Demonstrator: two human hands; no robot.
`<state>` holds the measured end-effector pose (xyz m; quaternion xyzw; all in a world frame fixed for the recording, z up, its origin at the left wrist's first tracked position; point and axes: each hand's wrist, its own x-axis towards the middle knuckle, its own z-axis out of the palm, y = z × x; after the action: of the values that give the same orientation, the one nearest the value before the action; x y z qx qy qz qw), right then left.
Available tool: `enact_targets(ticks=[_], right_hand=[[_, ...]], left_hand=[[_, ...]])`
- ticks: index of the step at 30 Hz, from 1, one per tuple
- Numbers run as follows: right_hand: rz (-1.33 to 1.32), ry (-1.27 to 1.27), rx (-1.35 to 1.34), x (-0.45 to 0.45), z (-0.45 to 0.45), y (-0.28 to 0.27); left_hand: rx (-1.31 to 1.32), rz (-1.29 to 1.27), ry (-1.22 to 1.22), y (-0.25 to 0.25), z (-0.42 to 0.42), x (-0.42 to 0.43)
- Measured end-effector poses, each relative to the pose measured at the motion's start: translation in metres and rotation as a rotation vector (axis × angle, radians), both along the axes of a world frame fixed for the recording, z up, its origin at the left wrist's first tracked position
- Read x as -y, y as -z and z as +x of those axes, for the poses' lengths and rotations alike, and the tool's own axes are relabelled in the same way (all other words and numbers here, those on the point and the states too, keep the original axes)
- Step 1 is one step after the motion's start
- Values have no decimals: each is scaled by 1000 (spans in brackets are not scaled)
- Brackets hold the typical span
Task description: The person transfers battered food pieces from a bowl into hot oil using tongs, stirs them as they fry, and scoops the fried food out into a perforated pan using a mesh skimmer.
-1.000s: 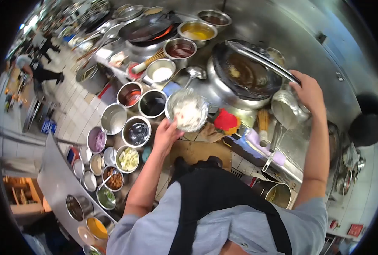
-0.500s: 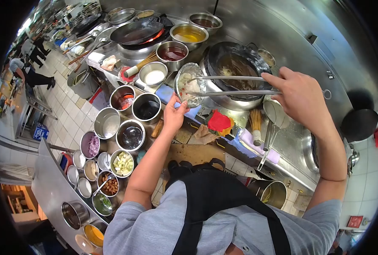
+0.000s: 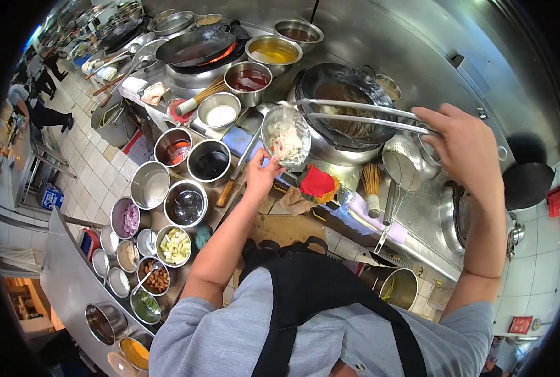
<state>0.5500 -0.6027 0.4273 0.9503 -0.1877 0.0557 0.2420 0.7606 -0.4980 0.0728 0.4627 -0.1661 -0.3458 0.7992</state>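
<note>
My left hand [image 3: 262,172] grips the near edge of a clear bowl [image 3: 297,149] with pale, battered-looking food [image 3: 286,139] and red bits in it. Long metal tongs [image 3: 368,119] are in my right hand [image 3: 453,135], their arms spread and their tips by the bowl's upper rim. Something pale is at the tip of the upper arm, too small to make out. Beneath the tongs a black wok [image 3: 346,94] of dark oil sits on the range, to the right of the bowl.
Metal pots of sauces and chopped ingredients [image 3: 175,245] stand at the left. Another wok [image 3: 195,45] sits over a flame at the back. A red cloth [image 3: 317,181], bamboo brushes [image 3: 371,182] and strainers [image 3: 400,171] lie along the range's front. People [image 3: 38,110] are far left.
From one second ago, the tongs came over from the wok's far right side, dipped into the bowl and have now risen to its upper rim. The bowl shifted slightly.
</note>
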Motion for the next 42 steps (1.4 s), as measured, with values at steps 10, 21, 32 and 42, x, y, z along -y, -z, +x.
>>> enact_targets(ticks=[10, 21, 32, 42], right_hand=[[238, 244, 232, 51, -61, -2], [408, 545, 128, 169, -44, 100], [590, 685, -25, 298, -13, 233], [338, 613, 305, 203, -53, 96]], left_hand=[[-220, 59, 13, -8, 5, -14], [-283, 183, -143, 3, -10, -94], [-361, 153, -210, 8, -25, -130], [-366, 206, -158, 3, -23, -137]])
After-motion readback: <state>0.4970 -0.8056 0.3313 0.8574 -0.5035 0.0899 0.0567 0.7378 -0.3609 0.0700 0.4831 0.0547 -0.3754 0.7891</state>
